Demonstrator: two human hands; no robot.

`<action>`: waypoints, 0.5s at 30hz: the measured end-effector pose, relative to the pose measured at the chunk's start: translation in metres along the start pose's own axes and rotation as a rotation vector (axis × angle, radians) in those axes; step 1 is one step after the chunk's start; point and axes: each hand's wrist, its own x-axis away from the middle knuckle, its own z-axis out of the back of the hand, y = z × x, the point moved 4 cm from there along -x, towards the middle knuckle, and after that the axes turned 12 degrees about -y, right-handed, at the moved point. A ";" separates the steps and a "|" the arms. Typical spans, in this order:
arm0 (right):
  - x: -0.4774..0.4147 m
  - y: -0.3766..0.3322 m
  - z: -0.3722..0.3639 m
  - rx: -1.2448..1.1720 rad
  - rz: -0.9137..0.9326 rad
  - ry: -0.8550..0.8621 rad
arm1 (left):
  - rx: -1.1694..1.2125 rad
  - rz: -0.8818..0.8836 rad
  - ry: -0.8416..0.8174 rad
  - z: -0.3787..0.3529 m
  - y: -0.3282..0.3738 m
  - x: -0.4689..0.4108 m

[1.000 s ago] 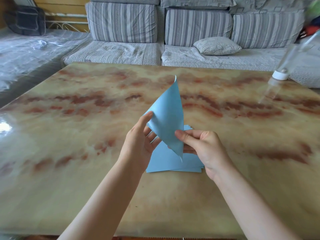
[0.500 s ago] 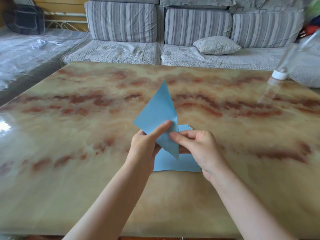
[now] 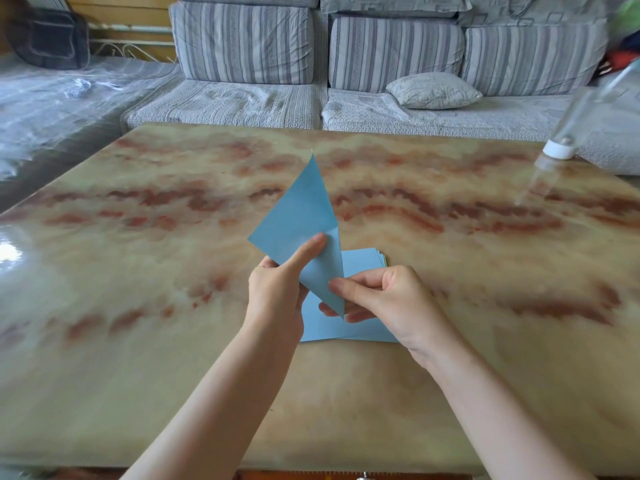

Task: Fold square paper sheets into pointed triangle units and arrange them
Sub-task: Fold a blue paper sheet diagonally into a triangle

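Observation:
A light blue paper sheet (image 3: 298,216) is held up above the table, partly folded, with one point up and one point down. My left hand (image 3: 277,292) pinches its left side, the index finger pressed along the front. My right hand (image 3: 384,303) grips the lower point from the right between thumb and fingers. Under both hands a stack of blue square sheets (image 3: 360,265) lies flat on the marble-patterned table (image 3: 173,341), partly hidden by my hands.
A clear plastic bottle with a white cap (image 3: 568,140) leans at the table's far right edge. A striped grey sofa (image 3: 311,64) with a small pillow (image 3: 433,90) runs behind the table. A dark bag (image 3: 48,39) stands at the far left.
The sheet's left side has been folded across and the sheet turned to face me. My left index finger now presses on its front; my right hand has slid down to the lower point.

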 end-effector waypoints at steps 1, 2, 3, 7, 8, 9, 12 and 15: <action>0.000 0.000 0.000 0.002 -0.008 -0.013 | 0.002 0.001 0.003 0.001 0.000 0.000; 0.001 0.000 -0.001 0.003 -0.018 -0.029 | 0.010 -0.001 0.009 0.001 0.001 -0.001; 0.001 0.000 -0.001 0.004 -0.027 -0.046 | 0.021 -0.009 0.017 0.002 0.002 -0.001; 0.004 -0.001 -0.002 0.005 -0.034 -0.093 | 0.036 -0.022 0.034 0.004 0.007 -0.004; 0.004 -0.001 -0.003 0.008 -0.038 -0.105 | 0.038 -0.026 0.041 0.005 0.008 -0.005; 0.004 -0.001 -0.003 0.012 -0.041 -0.116 | 0.038 -0.033 0.052 0.006 0.008 -0.005; 0.007 -0.002 -0.003 0.038 -0.023 -0.111 | 0.040 -0.035 0.070 0.006 0.009 -0.005; 0.009 -0.002 -0.004 0.044 -0.028 -0.128 | 0.040 -0.029 0.074 0.007 0.008 -0.005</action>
